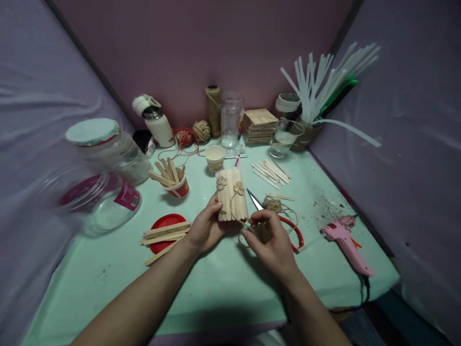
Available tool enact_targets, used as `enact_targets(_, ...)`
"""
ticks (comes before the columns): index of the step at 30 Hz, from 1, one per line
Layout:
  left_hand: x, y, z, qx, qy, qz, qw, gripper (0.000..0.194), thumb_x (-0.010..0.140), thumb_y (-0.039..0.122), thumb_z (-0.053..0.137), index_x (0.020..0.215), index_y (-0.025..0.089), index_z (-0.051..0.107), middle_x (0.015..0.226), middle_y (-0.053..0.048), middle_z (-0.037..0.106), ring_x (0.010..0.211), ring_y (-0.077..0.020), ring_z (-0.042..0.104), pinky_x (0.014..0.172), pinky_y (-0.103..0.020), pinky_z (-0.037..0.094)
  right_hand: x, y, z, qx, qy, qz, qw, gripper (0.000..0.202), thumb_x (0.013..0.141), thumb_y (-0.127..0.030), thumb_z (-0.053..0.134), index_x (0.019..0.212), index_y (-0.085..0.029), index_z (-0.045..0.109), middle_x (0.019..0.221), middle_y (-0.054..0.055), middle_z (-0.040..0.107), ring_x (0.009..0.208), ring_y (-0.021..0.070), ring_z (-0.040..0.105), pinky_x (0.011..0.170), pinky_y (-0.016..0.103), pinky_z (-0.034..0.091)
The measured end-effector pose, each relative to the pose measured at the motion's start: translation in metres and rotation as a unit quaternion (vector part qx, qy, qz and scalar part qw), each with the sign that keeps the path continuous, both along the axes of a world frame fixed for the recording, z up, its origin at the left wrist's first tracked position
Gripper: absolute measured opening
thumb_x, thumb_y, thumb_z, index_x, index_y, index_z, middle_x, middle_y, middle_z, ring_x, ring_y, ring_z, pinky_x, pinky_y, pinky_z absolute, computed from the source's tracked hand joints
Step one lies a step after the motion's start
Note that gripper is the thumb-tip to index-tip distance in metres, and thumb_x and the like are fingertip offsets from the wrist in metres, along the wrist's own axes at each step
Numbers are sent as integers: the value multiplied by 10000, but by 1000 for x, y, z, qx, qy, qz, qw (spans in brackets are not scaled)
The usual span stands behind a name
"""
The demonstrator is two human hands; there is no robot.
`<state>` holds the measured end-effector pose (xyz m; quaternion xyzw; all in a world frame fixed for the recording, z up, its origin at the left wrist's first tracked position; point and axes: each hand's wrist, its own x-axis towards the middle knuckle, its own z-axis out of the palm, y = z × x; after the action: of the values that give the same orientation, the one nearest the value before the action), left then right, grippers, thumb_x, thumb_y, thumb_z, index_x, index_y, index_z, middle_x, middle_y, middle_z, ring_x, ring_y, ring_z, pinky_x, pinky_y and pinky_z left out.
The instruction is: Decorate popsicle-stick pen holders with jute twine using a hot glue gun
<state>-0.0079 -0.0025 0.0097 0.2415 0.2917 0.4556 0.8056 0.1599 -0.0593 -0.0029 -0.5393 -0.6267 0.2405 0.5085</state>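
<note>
My left hand (208, 225) holds a small holder covered in upright popsicle sticks (232, 204), its thumb on the left side. Two twine flowers with stems decorate the holder's front. At its lower right edge, my right hand (272, 238) pinches a loose end of jute twine (245, 230), which loops down between the hands. Scissors with red handles (298, 235) lie partly behind my right hand, their blades pointing up and left. Beside them rests a small ball of twine (272, 204).
A pink glue gun (347, 242) lies at the right with its cord over the table edge. Popsicle sticks lie on a red lid (158, 247) and fill a paper cup (179, 189). Jars, twine rolls and a pot of glue sticks (302, 137) stand along the back.
</note>
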Motion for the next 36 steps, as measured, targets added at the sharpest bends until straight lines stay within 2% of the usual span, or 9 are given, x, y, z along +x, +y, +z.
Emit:
enact_targets(4, 0, -1, 0, 13, 7, 16, 1000, 621, 803, 308, 695, 1396, 263, 517, 1102, -60, 709, 995, -253, 677, 913, -424, 548, 1, 1, 4, -2, 16, 24, 1000, 52, 883, -215, 661, 890, -223, 610, 803, -3, 658, 743, 157, 630, 701, 287, 519)
enact_targets(10, -2, -3, -1, 31, 50, -3, 998, 849, 663, 208, 802, 1433, 310, 458, 1169, -60, 685, 999, -238, 667, 888, -377, 537, 1, 1, 6, 1, 39, 28, 999, 53, 890, -206, 655, 848, -221, 625, 783, -6, 656, 731, 158, 623, 682, 283, 502)
enact_targets(22, -4, -2, -5, 27, 53, 3, 998, 878, 665, 210, 804, 1449, 295, 417, 1127, -67, 704, 981, -250, 696, 885, -395, 558, 2, -1, 4, -21, 79, 43, 996, 50, 876, -233, 676, 843, -227, 640, 797, -5, 670, 751, 158, 622, 704, 273, 484)
enact_targets(31, -7, 1, -12, 47, 21, -36, 998, 779, 678, 322, 853, 1365, 268, 491, 1174, -71, 685, 1024, -257, 697, 928, -403, 552, 2, 1, 5, -38, 132, 42, 990, 47, 867, -255, 685, 835, -232, 658, 798, -1, 688, 767, 165, 629, 724, 285, 485)
enact_targets(36, -6, -1, -10, 40, 52, -63, 996, 819, 608, 273, 901, 1326, 242, 506, 1115, -84, 710, 1015, -253, 697, 924, -385, 535, 4, 2, 4, -59, 176, 48, 981, 65, 844, -282, 717, 834, -233, 676, 804, -3, 696, 767, 162, 630, 716, 280, 476)
